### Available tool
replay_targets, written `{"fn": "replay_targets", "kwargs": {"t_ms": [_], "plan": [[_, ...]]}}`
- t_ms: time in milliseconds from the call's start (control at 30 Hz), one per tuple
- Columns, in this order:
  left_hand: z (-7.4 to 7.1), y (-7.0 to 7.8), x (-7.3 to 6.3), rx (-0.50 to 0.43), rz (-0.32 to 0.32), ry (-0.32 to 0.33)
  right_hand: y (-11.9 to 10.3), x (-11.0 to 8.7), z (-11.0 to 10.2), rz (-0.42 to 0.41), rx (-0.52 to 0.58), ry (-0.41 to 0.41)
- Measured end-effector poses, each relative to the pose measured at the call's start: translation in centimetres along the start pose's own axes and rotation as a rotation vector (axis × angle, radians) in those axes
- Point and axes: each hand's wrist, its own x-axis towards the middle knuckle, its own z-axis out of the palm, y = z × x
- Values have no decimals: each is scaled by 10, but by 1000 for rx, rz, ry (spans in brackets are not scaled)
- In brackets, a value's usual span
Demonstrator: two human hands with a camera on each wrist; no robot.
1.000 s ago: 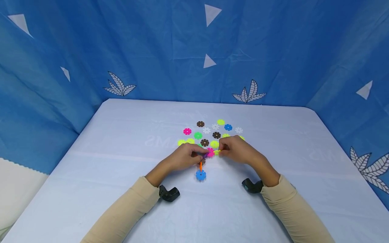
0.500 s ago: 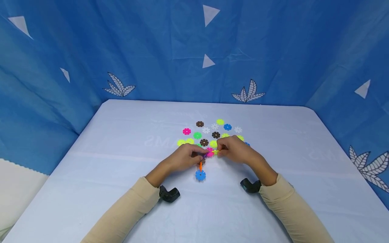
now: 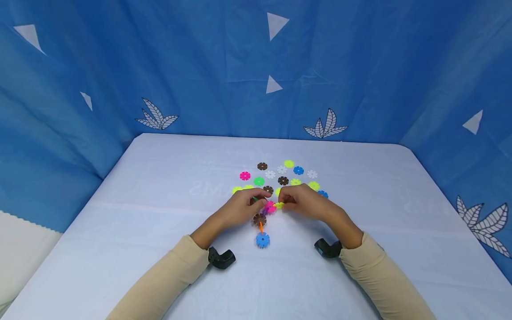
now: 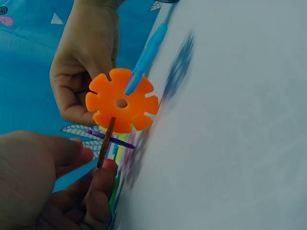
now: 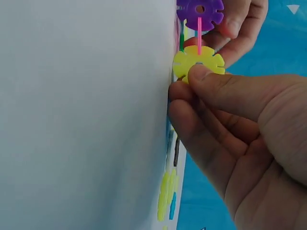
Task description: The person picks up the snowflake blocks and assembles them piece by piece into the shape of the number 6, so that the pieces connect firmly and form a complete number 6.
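My right hand [image 3: 306, 202] pinches a yellow notched plastic disc [image 5: 184, 60] between thumb and fingers. From it runs a joined chain: a pink disc [image 3: 270, 207], a purple disc [image 5: 205, 12], a brown disc [image 3: 259, 219], an orange disc [image 4: 136, 109] and a blue disc [image 3: 262, 240] at the near end. My left hand [image 3: 244, 205] is beside the pink and purple discs, thumb and fingers parted. In the left wrist view its fingertips are right by the brown and purple discs. A thin green edge [image 3: 254, 198] shows between its thumb and forefinger in the head view.
Loose notched discs lie on the white table [image 3: 160, 186] beyond the hands, among them a pink disc [image 3: 245, 176], a green disc [image 3: 259, 181], a dark disc [image 3: 283, 181] and a white disc [image 3: 312, 174]. A blue curtain [image 3: 224, 66] hangs behind.
My left fingers have let go of the purple disc and parted. The chain has shifted slightly toward me and left, with my right hand still holding its yellow disc.
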Motion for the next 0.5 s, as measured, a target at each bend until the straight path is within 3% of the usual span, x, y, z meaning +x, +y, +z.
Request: {"fn": "replay_targets", "kwargs": {"t_ms": [167, 267, 333, 500], "plan": [[1, -3, 2, 20, -13, 13, -1, 0, -2, -59, 14, -26], [0, -3, 2, 30, -15, 8, 1, -4, -12, -20, -31, -5], [-1, -2, 2, 31, -24, 15, 5, -9, -24, 67, -79, 29], [-2, -1, 0, 24, -67, 47, 22, -26, -50, 407, -207, 52]]}}
